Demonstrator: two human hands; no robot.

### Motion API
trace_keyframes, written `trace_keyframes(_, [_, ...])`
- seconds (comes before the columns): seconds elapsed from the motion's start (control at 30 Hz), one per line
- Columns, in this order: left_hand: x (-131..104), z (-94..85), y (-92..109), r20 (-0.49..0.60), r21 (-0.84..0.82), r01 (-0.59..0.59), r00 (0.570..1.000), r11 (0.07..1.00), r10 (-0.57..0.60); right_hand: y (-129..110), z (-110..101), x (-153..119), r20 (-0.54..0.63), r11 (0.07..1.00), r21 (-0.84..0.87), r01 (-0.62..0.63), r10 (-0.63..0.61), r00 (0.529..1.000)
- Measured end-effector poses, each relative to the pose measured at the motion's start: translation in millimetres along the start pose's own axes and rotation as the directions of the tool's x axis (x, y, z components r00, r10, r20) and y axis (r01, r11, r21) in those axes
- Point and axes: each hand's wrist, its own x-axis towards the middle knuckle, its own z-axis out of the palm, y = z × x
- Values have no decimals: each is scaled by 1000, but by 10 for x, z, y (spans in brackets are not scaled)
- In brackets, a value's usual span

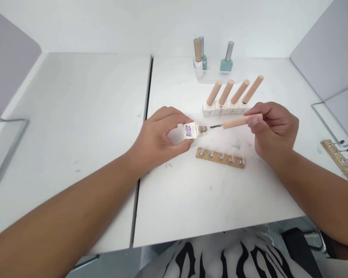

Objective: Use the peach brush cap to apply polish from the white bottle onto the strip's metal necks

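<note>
My left hand pinches a small white nail polish bottle with a colourful picture on it, tilted so that its open neck points right. In my right hand is a peach nail polish brush cap, held near its end. Its dark-tipped brush points left, just short of the bottle's neck and apart from it. Below lies a wooden strip bearing several clear nail tips on round metal holders. Behind my right hand stands a row of white bottles with peach caps.
At the back, a clear tray holds teal bottles and a white bottle with a tan cap. A second wooden strip with dark tips lies at far right. Metal frames stand at both sides; a dark seam divides the tabletop.
</note>
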Motion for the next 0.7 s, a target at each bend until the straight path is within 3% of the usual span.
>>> trace_keyframes(0.7, [27,22,64,14,78,-60,998,995,59,-102,134,37,142,981,-192,-11,39,989])
